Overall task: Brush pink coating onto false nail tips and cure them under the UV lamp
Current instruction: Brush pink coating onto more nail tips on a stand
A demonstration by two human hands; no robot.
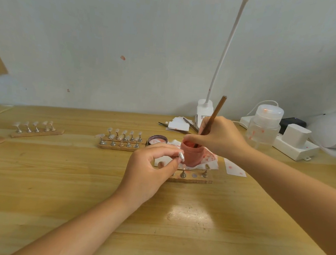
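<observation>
Nearest the camera, two bare forearms reach across the wooden desk (62, 181) toward the work. At its fingertips the left hand (149, 172) pinches a single silvery false nail tip (181, 156), held just in front of the pink jar (191, 153); whether the tip sits on a little stand is hidden by the fingers. Such a tip looks feather-light, thin and stiff yet springy, glossy enough to slip, so the sound hold is by its edges or its stand, leaving the face free for coating. The right hand (220, 136) has its grip closed round a brown-handled brush (214, 116), bristles down inside the open jar of pink coating, which stands on a stained white tissue (210, 160). One jar lid (157, 140) lies just left of it. Below the jar, a cork strip (195, 178) carries at least two metal stands in view, the rest hidden by the hand. Behind, a fuller cork holder (119, 142) bears about ten clear tips in two rows; another strip (36, 130) farther left bears five. One white UV lamp (335, 130) waits at far right, beside a power strip (294, 146) and a clear pump bottle (264, 127).
</observation>
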